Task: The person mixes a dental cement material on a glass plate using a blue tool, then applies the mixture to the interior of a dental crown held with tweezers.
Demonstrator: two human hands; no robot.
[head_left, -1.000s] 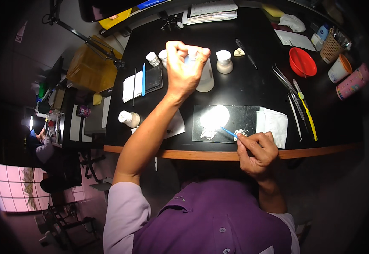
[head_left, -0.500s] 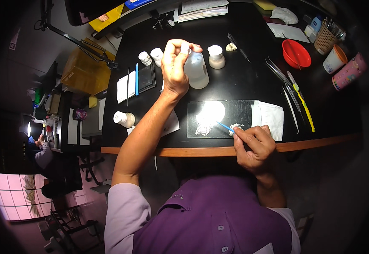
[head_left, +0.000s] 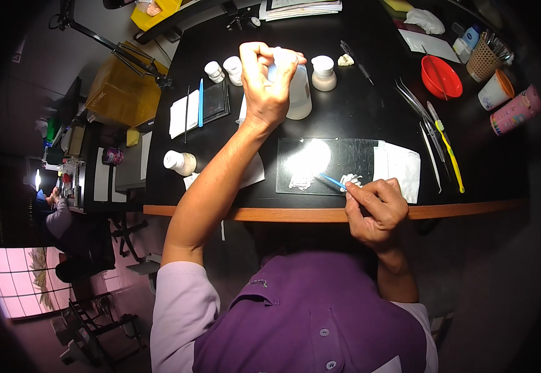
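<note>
My left hand (head_left: 267,93) is closed over the top of a translucent plastic bottle (head_left: 301,102) standing on the black table; its fingers cover the cap. Between the thumb and fingers of my right hand (head_left: 379,212) is a slim blue stick-like tool (head_left: 330,180). Its tip points left, low over a glass slab (head_left: 360,149). White material (head_left: 350,181) lies in a small heap beside the tool, and another white smear (head_left: 301,182) sits farther left, partly lost in lamp glare. A folded white cloth (head_left: 398,168) touches the slab's right end.
Small jars stand around the bottle, including a white-capped jar (head_left: 324,76) and one by the left edge (head_left: 180,163). Tweezers (head_left: 414,102), a yellow toothbrush (head_left: 447,149) and a red bowl (head_left: 439,79) are on the right. A blue stick (head_left: 201,102) lies left. A person works far left.
My left hand has turned at the wrist and bent its fingers further over the bottle's top. The right hand keeps its hold on the blue tool. The whole view has shifted slightly.
</note>
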